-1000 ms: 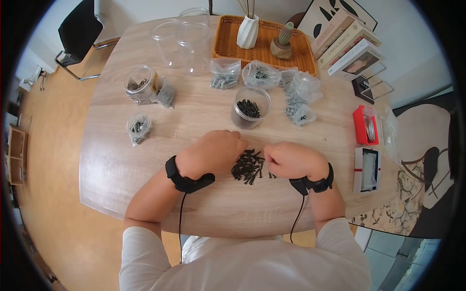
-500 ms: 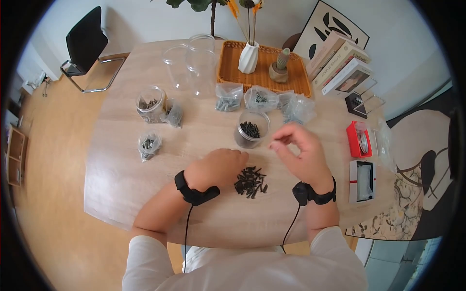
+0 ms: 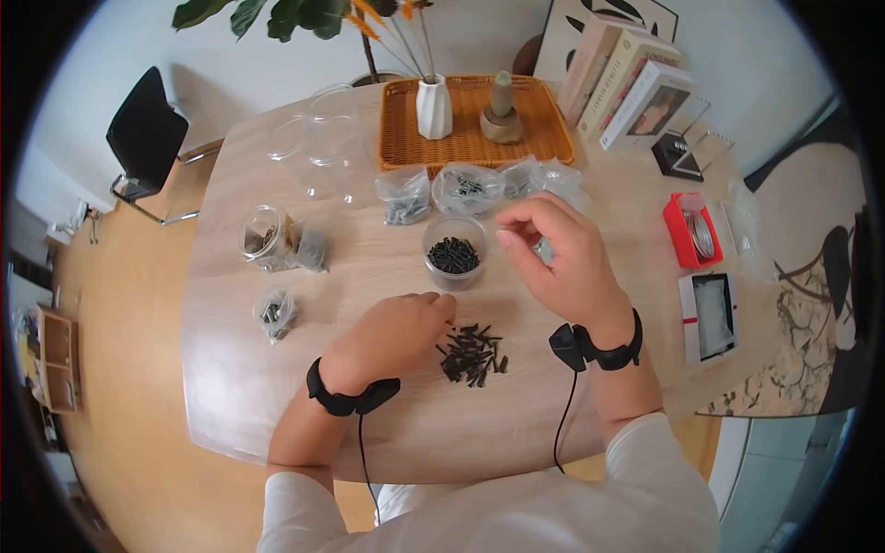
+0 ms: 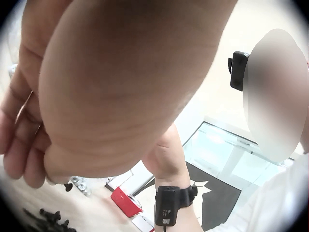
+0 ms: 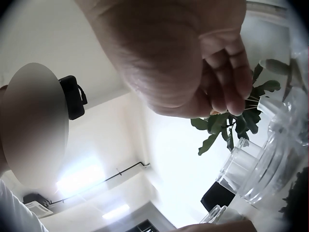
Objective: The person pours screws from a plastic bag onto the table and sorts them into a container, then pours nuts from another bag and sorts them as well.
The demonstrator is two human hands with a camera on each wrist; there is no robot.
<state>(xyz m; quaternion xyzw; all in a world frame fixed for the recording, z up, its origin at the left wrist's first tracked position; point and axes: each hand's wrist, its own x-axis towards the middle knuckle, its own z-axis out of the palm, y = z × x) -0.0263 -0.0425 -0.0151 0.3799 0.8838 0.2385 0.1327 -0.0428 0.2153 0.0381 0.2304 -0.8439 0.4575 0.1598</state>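
Observation:
My left hand (image 3: 392,336) is beside the left edge of a loose pile of black screws (image 3: 473,358) on the table. In the left wrist view a single black screw (image 4: 68,187) sticks out at the thumb tip, where the curled fingers pinch it. Right of a clear plastic jar (image 3: 453,280) hovers my right hand (image 3: 562,263), thumb and fingertips apart with nothing seen between them. Black screws (image 3: 454,255) fill part of that jar. From the right wrist, the fingers (image 5: 234,104) show loosely bent.
Bags of grey hardware (image 3: 403,198) line the wicker tray (image 3: 392,120) behind the jar. At left stand another filled jar (image 3: 261,241) and a small bag (image 3: 276,313). Clear empty cups (image 3: 318,152) are at the back left. A red bin (image 3: 682,235) and white box (image 3: 708,318) lie right.
My right hand has risen from the right side of the pile to beside the jar, its fingers spreading apart. The left hand stays by the pile, drawn slightly back. The head view has shifted.

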